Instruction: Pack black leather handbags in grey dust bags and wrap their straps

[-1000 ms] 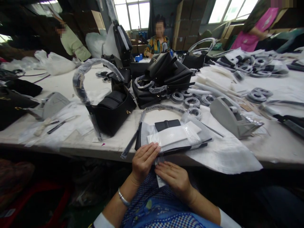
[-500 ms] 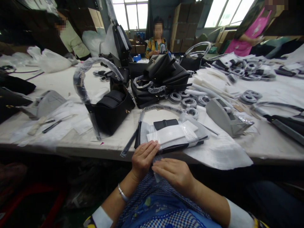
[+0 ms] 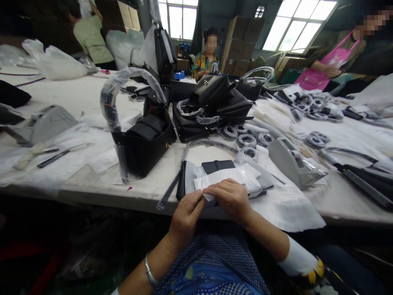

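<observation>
Across the whole width, near to far: one pale work table, its near edge in front of a person in a blue checked apron. Far side of the room: dim wall, bright windows, stacked cartons. Three co-workers: one far left in pale green, one far centre in a patterned top, one far right in a pink apron.

Item, near centre: wrapped black bag, lying flat at the table edge, white packet on top, plastic-covered strap looping on its far side. Left hand and right hand: fingers close together, tips meeting at the packet's near edge; whether they pinch it cannot be told. Both cover part of the bag's near side.

Left of it: upright black bag, film-wrapped handle; farther left, a cutter and a grey tape dispenser. Beyond: piled black bags, hiding some of the far table; coiled straps. Right: second dispenser; white sheet draped over the near edge.

Markings: crossed dark lines on the left dispenser; gold-coloured emblem on the pile, too small to read; pale print on the pink apron, illegible.
</observation>
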Action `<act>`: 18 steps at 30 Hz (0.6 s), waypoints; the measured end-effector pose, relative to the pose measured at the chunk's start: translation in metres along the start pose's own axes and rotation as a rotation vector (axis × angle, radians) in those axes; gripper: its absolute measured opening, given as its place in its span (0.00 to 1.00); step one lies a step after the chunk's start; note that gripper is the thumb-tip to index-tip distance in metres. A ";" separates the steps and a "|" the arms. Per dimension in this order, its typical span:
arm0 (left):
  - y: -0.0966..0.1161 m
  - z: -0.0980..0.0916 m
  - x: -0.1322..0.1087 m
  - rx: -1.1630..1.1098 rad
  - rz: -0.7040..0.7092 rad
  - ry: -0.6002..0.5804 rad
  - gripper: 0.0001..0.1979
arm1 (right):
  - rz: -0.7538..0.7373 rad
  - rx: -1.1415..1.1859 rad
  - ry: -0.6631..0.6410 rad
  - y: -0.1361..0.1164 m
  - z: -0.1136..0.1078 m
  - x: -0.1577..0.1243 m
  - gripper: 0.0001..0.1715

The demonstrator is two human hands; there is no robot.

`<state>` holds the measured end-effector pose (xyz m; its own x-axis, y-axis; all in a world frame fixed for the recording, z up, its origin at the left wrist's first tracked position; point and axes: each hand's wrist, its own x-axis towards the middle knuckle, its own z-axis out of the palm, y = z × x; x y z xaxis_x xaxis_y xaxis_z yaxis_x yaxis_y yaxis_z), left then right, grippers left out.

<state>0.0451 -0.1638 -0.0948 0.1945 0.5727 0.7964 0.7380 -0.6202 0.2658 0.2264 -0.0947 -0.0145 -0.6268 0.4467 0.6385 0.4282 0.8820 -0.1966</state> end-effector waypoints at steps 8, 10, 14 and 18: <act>-0.001 -0.001 -0.002 -0.055 -0.077 0.002 0.14 | 0.218 0.059 -0.231 0.013 0.007 0.013 0.07; 0.000 -0.001 -0.001 -0.069 -0.085 -0.007 0.14 | 0.240 0.076 -0.340 0.017 0.006 0.020 0.05; 0.000 -0.002 -0.001 -0.079 -0.094 -0.003 0.13 | 0.248 0.141 -0.516 0.028 0.006 0.037 0.06; 0.000 -0.005 -0.001 -0.036 -0.099 0.005 0.13 | 0.234 0.262 -0.619 0.037 0.008 0.051 0.06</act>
<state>0.0418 -0.1668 -0.0933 0.1187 0.6297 0.7678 0.7299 -0.5795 0.3624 0.2052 -0.0380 0.0050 -0.8256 0.5633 0.0334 0.4745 0.7249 -0.4993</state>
